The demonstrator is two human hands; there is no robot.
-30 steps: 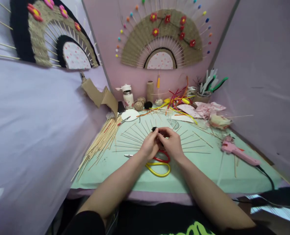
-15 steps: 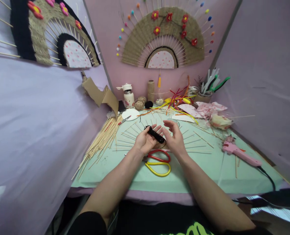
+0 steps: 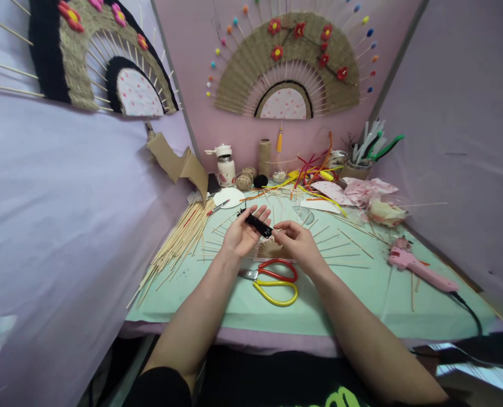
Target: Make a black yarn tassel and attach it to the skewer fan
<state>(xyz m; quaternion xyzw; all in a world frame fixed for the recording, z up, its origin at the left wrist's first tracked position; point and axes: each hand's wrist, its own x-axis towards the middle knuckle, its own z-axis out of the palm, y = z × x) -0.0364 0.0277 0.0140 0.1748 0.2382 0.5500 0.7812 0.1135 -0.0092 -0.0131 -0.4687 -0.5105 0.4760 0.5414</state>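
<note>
Two hands, head view: left hand (image 3: 237,237) and right hand (image 3: 301,247) are seen over the fan of sticks (image 3: 336,247), with the black cord bundle (image 3: 257,224) between them.
Left palm: turned up, fingers spread, and the bundle is clasped under the thumb.
Right fingertips: curled in at the bundle's right end; whether a strand is pinched cannot be told.
Cord: folded into a slim, soft-looking hank, small loops showing at its right end.
Sticks: straight, thin rods, fanned across the green cloth (image 3: 340,308) around a tan half-round base (image 3: 272,250); that layout is judged done.
Weaving: none of the black cord is seen laid across those rods, so any of that is judged not yet begun.
Scissors (image 3: 255,276): set down on the near side, smooth red and yellow loops to the right.
</note>
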